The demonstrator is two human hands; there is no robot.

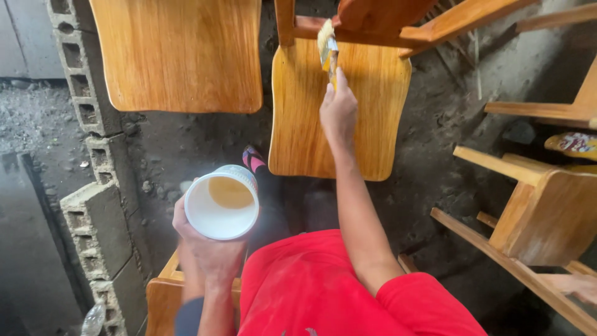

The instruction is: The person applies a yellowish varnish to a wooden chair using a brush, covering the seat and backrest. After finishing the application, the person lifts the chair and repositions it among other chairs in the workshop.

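Right arm's stretched straight out, right hand (337,111) wrapped tight on a brush (327,45), bristles touching the rail at the top of the chair (339,112). Left hand (208,249) is tucked in close, fingers cupped under a white tub (222,202) of amber varnish.

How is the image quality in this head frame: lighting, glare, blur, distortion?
Head view: soft daylight, no hard shadows; mild sheen on the wet chair seat; the dirt floor falls dark; wide-angle lens bends the block wall at the left edge; right hand, brush and cup stay reasonably sharp.
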